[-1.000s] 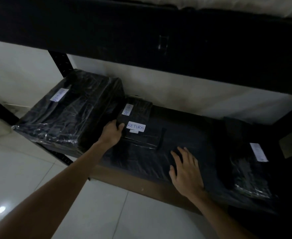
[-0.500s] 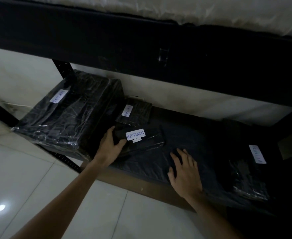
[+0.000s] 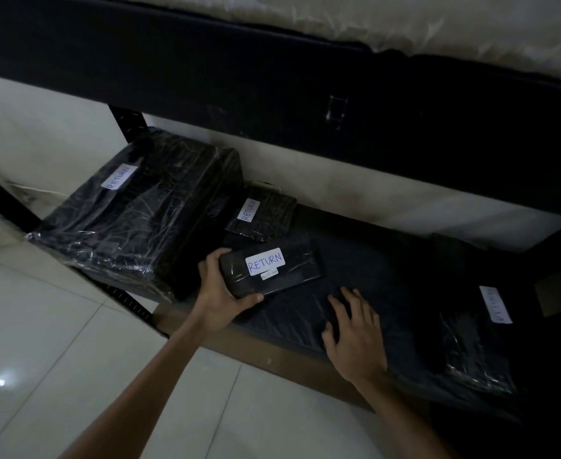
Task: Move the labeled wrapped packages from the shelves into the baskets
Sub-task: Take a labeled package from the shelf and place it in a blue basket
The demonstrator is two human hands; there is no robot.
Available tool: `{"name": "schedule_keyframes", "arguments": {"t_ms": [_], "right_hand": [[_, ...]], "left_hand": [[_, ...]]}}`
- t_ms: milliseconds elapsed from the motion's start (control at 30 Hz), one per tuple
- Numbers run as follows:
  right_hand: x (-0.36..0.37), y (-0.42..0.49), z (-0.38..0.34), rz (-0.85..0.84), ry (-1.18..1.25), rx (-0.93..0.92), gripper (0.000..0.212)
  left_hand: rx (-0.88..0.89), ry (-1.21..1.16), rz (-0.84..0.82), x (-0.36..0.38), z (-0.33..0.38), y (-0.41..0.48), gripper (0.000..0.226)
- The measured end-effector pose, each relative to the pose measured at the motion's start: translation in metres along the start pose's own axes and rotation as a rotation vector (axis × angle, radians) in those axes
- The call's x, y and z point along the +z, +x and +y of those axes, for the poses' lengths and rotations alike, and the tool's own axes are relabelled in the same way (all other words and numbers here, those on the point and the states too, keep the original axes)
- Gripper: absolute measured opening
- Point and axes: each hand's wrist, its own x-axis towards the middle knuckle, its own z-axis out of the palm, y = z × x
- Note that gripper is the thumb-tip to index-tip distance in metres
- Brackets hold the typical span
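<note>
On the shelf (image 3: 355, 293), left hand (image 3: 219, 299) grips a black "RETURN"-labeled package (image 3: 272, 270).

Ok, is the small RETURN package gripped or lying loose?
Gripped: left hand curls round the small package at its end. Clear of the shelf: cannot tell.

The room was dim. Glossy white floor tiles (image 3: 57, 359) caught one small bright reflection (image 3: 0, 381) at lower left. A pale, smudged wall (image 3: 355, 193) stood behind the black shelving: a broad dark beam (image 3: 272, 94) crossed above, a perforated upright (image 3: 128, 122) rose at left, and the lower shelf (image 3: 272, 352) showed a brown front edge.
</note>
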Motion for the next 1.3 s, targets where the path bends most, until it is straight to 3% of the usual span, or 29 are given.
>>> {"name": "schedule_keyframes", "arguments": {"t_ms": [233, 433, 600, 1067, 1300], "right_hand": [[-0.002, -0.001, -0.001, -0.018, 0.011, -0.002, 0.048], [-0.012, 0.003, -0.002, -0.054, 0.065, -0.009, 0.048], [-0.047, -0.01, -0.013, -0.029, 0.136, 0.001, 0.052], [-0.244, -0.143, -0.041, 0.036, 0.202, 0.007, 0.045], [-0.363, -0.235, -0.012, 0.129, 0.234, 0.114, 0.029]], "left_hand": [[-0.063, -0.257, -0.021, 0.01, 0.002, -0.012, 0.073], [-0.122, -0.184, 0.107, 0.012, 0.017, -0.014, 0.054], [-0.127, -0.186, 0.109, 0.001, 0.043, -0.033, 0.05], [-0.057, -0.269, -0.08, -0.083, 0.189, -0.168, 0.051], [-0.042, -0.349, -0.182, -0.072, 0.301, -0.231, 0.044]]}}
